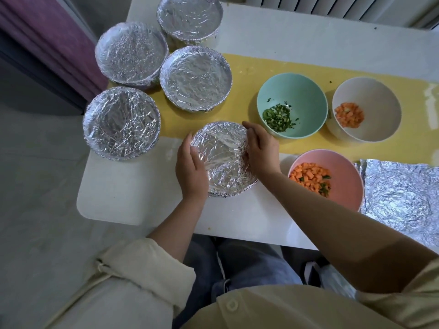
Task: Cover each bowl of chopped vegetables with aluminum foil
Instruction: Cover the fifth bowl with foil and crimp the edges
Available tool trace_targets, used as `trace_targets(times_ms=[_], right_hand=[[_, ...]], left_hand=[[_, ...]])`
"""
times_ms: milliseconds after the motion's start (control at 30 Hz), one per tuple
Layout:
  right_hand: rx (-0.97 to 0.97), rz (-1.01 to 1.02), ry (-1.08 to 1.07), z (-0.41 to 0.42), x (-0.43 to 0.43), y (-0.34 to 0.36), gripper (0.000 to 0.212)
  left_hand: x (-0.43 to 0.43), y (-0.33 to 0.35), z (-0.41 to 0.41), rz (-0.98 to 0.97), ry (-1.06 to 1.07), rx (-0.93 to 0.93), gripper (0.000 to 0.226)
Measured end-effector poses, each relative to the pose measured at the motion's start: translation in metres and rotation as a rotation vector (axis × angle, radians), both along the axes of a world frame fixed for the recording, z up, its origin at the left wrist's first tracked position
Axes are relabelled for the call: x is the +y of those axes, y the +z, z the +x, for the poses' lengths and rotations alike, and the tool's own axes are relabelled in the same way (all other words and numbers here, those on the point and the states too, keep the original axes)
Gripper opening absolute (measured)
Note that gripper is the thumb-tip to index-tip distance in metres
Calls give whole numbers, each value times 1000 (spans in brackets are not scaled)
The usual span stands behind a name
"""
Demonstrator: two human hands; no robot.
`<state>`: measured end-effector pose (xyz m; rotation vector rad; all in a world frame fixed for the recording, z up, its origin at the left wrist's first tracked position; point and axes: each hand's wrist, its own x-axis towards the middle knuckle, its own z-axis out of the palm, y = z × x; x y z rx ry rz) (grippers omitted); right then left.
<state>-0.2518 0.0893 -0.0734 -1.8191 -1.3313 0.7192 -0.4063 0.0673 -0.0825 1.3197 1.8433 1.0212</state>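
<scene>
A foil-covered bowl (222, 157) stands near the table's front edge, between my two hands. My left hand (191, 167) cups its left rim and my right hand (260, 150) presses the foil on its right rim. Several more foil-covered bowls (196, 77) stand at the back left. Three bowls are uncovered: a mint green bowl (306, 91) with chopped green vegetables, a white bowl (377, 96) with diced carrot, and a pink bowl (344, 179) with carrot and green bits. Crinkled foil sheets (401, 195) lie flat at the right.
The white table (123, 198) carries a yellow runner (249, 72) across its middle. A purple curtain (47, 39) hangs at the left. A radiator (332, 5) sits behind the table. My legs are under the front edge.
</scene>
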Motion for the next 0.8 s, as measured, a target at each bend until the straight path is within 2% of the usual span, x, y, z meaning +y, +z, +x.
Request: trace_targets(times_ms=[133, 433, 633, 700, 800], right_hand=[[110, -62, -19, 2, 1, -2, 26], [250, -109, -7, 1, 1, -4, 23], [146, -185, 89, 6, 2, 8, 27], [33, -115, 93, 8, -1, 9, 32], [-145, 142, 152, 0, -6, 19, 32]], left_hand=[[5, -4, -1, -110, 139, -162, 36], [7, 1, 0, -130, 138, -263, 24], [7, 4, -13, -222, -3, -166, 30], [5, 7, -19, -238, -48, -133, 32], [-3, 14, -27, -218, -57, -42, 34]])
